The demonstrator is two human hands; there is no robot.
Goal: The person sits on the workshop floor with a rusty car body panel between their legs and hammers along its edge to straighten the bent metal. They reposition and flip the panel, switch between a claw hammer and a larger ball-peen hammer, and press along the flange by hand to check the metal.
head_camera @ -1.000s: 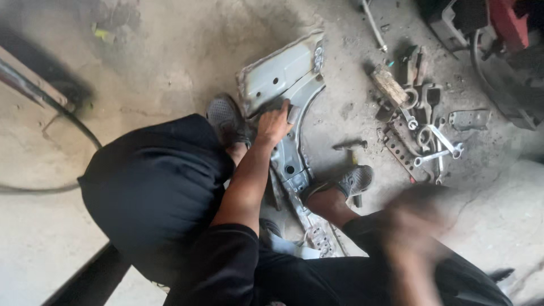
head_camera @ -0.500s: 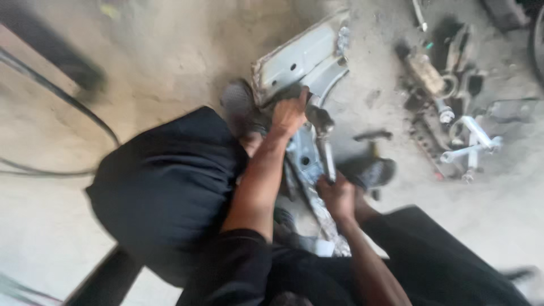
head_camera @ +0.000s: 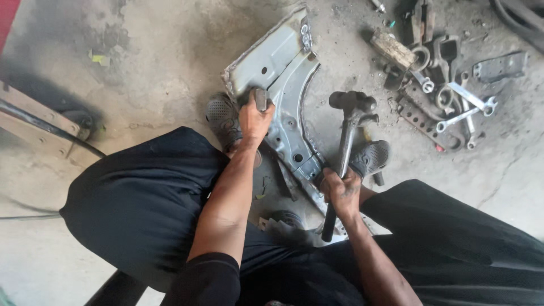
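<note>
- Since half a second ago the right hand (head_camera: 341, 191) has come up off the metal between the knees and now grips a hammer (head_camera: 347, 140), whose dark head stands raised over the floor; a second ago that hand was only a blur at the lower right.
- Grey and bent, the sheet-metal panel (head_camera: 281, 68) lies flat on the concrete floor (head_camera: 147, 62) between the person's feet, running from the upper middle of the view down toward the lap.
- On the panel's near left edge the left hand (head_camera: 253, 118) is closed, fingers curled tight around a short metal tool (head_camera: 260, 99) that stands on the sheet.
- Fingers of the right hand are wrapped fully round the hammer's handle low down; the butt end sticks out below the fist, and the head sits to the right of the panel, not touching it.
- Two grey shoes bracket the work: the left shoe (head_camera: 222, 118) just beside the left hand, the right shoe (head_camera: 371, 157) behind the hammer's handle.
- Black trouser legs cover the panel's lower end, so where it finishes cannot be seen.
- Well apart at the upper right lies a heap of tools: open-ended spanners (head_camera: 466, 111), a perforated metal strip (head_camera: 420, 118), a wooden block (head_camera: 393, 49) and a dark bracket (head_camera: 500, 66).
- A slanted plank with a dark bar (head_camera: 39, 122) crosses the left edge, cut off by the frame.
</note>
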